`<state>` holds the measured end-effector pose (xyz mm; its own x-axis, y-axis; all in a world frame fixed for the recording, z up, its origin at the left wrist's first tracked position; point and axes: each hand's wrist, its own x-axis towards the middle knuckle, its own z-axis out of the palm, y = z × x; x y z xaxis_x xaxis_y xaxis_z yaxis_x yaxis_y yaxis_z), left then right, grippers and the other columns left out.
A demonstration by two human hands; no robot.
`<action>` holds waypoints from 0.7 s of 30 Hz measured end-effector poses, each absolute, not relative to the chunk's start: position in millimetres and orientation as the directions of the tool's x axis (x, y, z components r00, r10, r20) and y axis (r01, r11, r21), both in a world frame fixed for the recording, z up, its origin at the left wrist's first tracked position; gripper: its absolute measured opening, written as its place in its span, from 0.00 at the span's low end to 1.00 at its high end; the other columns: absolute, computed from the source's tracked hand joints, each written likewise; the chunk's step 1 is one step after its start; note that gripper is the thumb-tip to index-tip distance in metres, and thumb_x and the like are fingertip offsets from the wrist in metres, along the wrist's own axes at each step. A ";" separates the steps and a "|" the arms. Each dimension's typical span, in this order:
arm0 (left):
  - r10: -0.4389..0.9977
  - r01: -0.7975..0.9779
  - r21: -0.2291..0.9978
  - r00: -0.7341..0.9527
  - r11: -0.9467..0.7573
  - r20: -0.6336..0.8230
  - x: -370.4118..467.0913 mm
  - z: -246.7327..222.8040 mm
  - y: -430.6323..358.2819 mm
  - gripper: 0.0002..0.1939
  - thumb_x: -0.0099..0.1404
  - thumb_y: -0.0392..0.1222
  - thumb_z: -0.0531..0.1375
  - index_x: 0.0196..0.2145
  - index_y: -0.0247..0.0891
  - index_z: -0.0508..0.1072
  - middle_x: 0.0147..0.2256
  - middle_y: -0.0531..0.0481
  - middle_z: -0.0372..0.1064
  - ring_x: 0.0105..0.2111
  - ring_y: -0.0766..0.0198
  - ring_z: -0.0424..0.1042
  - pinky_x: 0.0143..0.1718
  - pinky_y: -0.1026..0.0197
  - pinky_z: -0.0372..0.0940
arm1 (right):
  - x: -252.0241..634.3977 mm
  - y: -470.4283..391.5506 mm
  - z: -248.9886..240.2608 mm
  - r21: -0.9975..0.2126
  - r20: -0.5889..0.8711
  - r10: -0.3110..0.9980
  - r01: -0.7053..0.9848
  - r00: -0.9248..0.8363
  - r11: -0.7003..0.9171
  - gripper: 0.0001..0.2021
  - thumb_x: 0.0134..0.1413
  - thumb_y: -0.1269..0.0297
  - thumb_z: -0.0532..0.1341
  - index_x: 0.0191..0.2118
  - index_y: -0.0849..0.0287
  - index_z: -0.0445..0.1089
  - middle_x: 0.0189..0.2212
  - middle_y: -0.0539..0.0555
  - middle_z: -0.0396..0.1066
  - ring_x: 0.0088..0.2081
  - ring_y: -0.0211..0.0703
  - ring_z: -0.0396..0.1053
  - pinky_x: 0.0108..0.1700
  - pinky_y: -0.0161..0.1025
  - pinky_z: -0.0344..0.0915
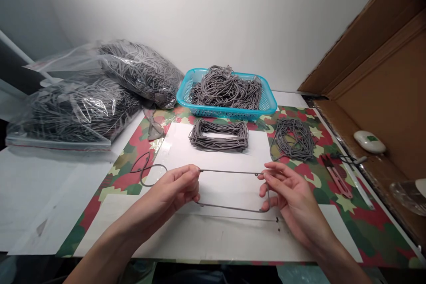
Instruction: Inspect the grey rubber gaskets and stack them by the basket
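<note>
A thin grey rubber sealing ring [229,171] with small tabs at its corners is stretched into a long rectangle between my two hands, above the white paper. My left hand [181,184] pinches its left end, with the fingers curled round and partly hiding it. At the other end, my right hand [286,188] grips the ring between thumb and fingers, with some fingers inside the loop. Just beyond lies a neat rectangular stack of similar rings [218,145]. A tangled pile of rings [293,140] rests to its right. One loose twisted ring [143,177] lies left of my left hand.
A blue plastic basket [226,113] heaped with grey rings stands at the back. Two clear bags [73,113] full of rings sit at left. Pink-handled snips [337,179] and a white-handled tool [361,188] lie at right, near a white oval object [369,142] and cardboard [382,75].
</note>
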<state>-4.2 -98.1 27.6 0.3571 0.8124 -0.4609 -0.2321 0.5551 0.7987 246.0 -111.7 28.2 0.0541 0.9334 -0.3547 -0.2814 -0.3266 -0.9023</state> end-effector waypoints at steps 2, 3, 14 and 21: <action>0.814 -0.178 0.822 0.354 0.542 -0.460 -5.2 27.8 -97.5 0.19 0.63 0.54 0.63 0.26 0.39 0.62 0.21 0.60 0.48 0.23 0.70 0.49 0.32 0.64 0.59 | 245.7 -113.0 30.3 -0.902 -0.354 0.934 -0.284 0.054 -0.326 0.17 0.46 0.58 0.72 0.41 0.57 0.72 0.32 0.51 0.71 0.24 0.36 0.69 0.20 0.35 0.72; 0.819 -0.159 0.832 0.347 0.532 -0.457 -5.9 27.2 -97.2 0.19 0.62 0.55 0.63 0.26 0.39 0.63 0.20 0.60 0.48 0.23 0.70 0.49 0.32 0.63 0.60 | 245.5 -113.8 31.8 -0.903 -0.349 0.936 -0.285 0.054 -0.320 0.16 0.47 0.58 0.72 0.41 0.57 0.72 0.32 0.51 0.71 0.24 0.36 0.69 0.20 0.34 0.72; 0.978 0.403 0.898 0.175 -0.175 0.112 34.3 46.4 -95.1 0.21 0.66 0.49 0.59 0.55 0.44 0.69 0.59 0.46 0.64 0.59 0.52 0.62 0.58 0.51 0.60 | 234.4 -113.6 68.1 -0.994 -0.062 0.998 -0.093 0.022 -0.060 0.09 0.53 0.60 0.68 0.39 0.54 0.73 0.30 0.51 0.72 0.20 0.37 0.70 0.15 0.32 0.67; 0.902 0.235 0.914 0.362 -0.331 0.234 67.5 77.8 -86.0 0.11 0.69 0.46 0.57 0.34 0.41 0.77 0.30 0.52 0.74 0.33 0.62 0.70 0.39 0.60 0.64 | 228.7 -109.0 99.1 -0.988 0.106 0.994 0.109 -0.013 0.106 0.05 0.55 0.63 0.66 0.38 0.51 0.74 0.28 0.48 0.71 0.19 0.35 0.68 0.16 0.32 0.67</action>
<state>67.5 -86.0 77.8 0.3620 0.9025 0.2335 0.2354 -0.3309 0.9139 228.7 -109.0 99.1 -0.0132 0.9943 0.1055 0.1093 0.1064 -0.9883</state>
